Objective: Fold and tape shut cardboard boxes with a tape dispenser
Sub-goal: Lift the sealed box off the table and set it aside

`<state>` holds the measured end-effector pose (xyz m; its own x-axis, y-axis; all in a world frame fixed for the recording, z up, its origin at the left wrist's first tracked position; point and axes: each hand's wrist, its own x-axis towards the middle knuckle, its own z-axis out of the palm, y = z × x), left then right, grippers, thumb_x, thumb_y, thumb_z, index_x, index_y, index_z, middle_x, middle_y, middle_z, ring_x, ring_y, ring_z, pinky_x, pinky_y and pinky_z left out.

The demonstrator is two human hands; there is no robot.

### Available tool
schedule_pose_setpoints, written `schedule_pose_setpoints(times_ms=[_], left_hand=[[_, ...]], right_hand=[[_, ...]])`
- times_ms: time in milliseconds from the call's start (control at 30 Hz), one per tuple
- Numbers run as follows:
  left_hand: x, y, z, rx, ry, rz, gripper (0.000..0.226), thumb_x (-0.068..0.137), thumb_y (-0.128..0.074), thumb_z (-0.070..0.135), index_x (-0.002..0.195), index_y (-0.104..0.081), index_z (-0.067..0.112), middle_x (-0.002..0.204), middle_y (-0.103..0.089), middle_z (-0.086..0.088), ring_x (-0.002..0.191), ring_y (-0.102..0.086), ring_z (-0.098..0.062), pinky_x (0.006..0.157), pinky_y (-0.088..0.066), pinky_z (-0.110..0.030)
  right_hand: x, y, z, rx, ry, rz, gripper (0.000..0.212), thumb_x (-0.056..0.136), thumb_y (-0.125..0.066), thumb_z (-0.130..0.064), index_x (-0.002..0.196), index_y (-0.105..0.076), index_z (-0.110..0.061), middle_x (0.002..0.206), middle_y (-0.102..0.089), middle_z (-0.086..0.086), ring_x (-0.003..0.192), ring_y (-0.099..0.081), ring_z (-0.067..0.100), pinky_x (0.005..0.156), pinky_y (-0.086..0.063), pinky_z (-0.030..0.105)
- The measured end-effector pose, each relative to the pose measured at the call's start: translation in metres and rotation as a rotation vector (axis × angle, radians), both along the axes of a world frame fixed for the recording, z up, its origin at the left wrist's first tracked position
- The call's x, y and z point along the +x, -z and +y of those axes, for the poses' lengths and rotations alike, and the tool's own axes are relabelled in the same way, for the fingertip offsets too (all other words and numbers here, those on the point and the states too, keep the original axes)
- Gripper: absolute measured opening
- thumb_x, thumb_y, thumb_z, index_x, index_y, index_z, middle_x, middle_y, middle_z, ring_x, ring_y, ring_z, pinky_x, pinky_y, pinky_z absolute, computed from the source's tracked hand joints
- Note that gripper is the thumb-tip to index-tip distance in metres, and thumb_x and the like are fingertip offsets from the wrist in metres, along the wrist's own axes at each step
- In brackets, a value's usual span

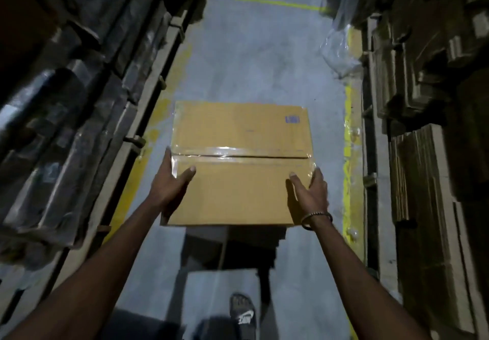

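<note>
Cardboard box (239,165), held over the grey floor (259,56) by two hands.
Clear tape (238,152) covers its middle seam; the left hand (170,185) grips the box's left edge; the right hand (309,194) grips the box's right edge.

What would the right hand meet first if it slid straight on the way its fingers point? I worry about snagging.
Probably the tape end wrapped over the box edge, just beyond the right hand.

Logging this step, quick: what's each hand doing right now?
Left hand: holding the left edge of the taped cardboard box, thumb on top.
Right hand: holding the box's right edge, thumb on top.
</note>
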<state>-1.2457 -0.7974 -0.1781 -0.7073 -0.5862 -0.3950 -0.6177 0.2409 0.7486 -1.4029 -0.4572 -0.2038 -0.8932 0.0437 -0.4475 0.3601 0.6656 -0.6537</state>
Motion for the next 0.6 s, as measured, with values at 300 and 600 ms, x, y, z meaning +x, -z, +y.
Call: schedule_pose_setpoints(times_ms=[300,600], left_hand=[[-0.018,0.131,0.024,-0.376,0.414,-0.556,0.104,0.098,-0.056,0.065,0.168,-0.001,0.011,0.174,0.011,-0.020,0.160,0.002,-0.045,0.119,-0.029,-0.063],[0.064,0.024,0.036,-0.227,0.237,-0.271,0.073,0.102,-0.066,0.042,0.162,-0.036,0.015,0.175,-0.013,-0.016,0.160,-0.018,-0.033,0.123,-0.029,-0.050]], right_hand=[[0.004,0.099,-0.004,0.438,-0.528,-0.082,0.089,0.097,-0.055,-0.060,0.164,-0.010,-0.023,0.173,0.011,0.006,0.158,0.005,0.031,0.114,-0.028,0.063],[0.063,-0.004,-0.041,0.180,-0.478,0.102,0.052,0.098,-0.061,-0.034,0.146,-0.051,-0.016,0.155,-0.042,0.013,0.146,-0.031,0.032,0.111,-0.039,0.051]])
